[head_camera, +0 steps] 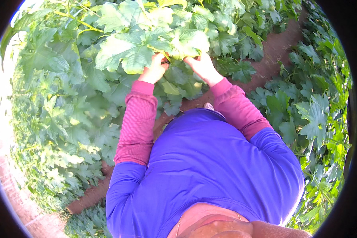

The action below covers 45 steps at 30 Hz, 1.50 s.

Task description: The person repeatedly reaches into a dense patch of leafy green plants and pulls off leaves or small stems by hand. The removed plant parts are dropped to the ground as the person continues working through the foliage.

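My left hand (156,69) is raised into a leafy climbing plant, its fingers curled at a yellow-green leaf stem (159,50). A small dark thing (165,62) shows at those fingers, too small to name. Above the hand spreads a broad lobed leaf (128,50), bright in the sun. My right hand (204,67) is a short way to the right, with its fingertips at the lower edge of another sunlit leaf (190,43). That leaf partly covers the fingers, so their grip is unclear. Darker leaves (178,74) hang between and below both hands.
Dense foliage (68,98) rises on the left, and a second leafy row (300,110) stands on the right. Between them runs a strip of bare brown soil (270,56). One shoe (208,106) shows below my blue shirt (208,166). Pale paving (26,205) lies at lower left.
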### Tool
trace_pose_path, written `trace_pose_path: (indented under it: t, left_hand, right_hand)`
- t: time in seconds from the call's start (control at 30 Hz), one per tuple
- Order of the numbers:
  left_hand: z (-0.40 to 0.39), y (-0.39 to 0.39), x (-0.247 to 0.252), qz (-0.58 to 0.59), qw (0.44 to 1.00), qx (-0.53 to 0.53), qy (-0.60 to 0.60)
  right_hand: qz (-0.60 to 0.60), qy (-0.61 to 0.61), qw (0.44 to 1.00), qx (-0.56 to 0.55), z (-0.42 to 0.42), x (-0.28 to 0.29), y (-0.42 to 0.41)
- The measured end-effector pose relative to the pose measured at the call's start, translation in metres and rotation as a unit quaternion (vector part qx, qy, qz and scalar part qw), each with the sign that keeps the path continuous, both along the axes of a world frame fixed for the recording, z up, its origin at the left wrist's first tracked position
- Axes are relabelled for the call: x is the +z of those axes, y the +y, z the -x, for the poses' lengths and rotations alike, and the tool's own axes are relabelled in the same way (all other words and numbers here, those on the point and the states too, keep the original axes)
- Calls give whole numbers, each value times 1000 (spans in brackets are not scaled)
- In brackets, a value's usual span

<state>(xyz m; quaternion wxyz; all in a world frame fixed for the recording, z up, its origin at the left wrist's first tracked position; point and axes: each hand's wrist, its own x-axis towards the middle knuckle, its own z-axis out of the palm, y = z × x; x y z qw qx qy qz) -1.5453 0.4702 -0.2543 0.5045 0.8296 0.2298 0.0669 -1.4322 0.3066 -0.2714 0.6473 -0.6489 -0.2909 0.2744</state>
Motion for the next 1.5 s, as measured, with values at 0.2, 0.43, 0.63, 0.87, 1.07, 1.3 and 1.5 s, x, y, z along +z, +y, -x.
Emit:
trace_pose_path:
  t: [0.2,0.43,0.63,0.87,1.07,1.3,1.5]
  left_hand:
    - [12,8,-31,-212,975,62,13]
    - [70,18,51,-239,953,117,-146]
    - [86,24,155,-154,936,106,-298]
    - [-17,14,220,25,997,17,-64]
    - [-49,-1,134,-31,991,-44,-126]
    - [-34,-60,63,8,981,-184,57]
    - [-30,-85,-14,55,960,-235,141]
  right_hand:
    - [-41,-461,886,-8,-15,-6,34]
    - [-12,-277,955,109,-10,-6,33]
    - [62,-86,966,234,2,-17,41]
    - [103,-114,944,292,10,-35,-1]
    - [343,-152,850,370,-13,-58,-40]
    - [246,-134,956,89,-131,78,-64]
    - [-159,-64,954,247,-37,268,10]
